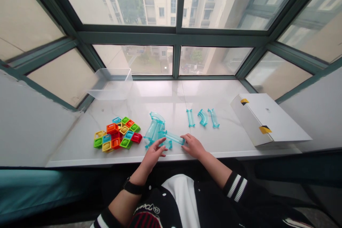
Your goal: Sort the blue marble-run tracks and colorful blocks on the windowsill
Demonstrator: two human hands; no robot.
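Observation:
A pile of clear blue plastic track pieces (pixel 154 130) lies on the white sill in front of me. My left hand (pixel 154 152) is at the near edge of this pile, its fingers apart and nothing gripped in them. One straight track piece (pixel 174 137) reaches from the pile toward the right. My right hand (pixel 192 145) has its thumb and fingertips closed on that piece's right end. Farther right, a straight piece (pixel 190 118), a curved piece (pixel 203 117) and a wavy piece (pixel 214 118) stand apart in a row.
Left of the pile sits a cluster of red, green, yellow and blue plastic blocks (pixel 116 144). A clear plastic bin (pixel 113 87) is at the back left by the window. At the right rests a white box (pixel 269 119) with yellow-black tabs. The sill's front edge (pixel 93 162) runs close to my wrists.

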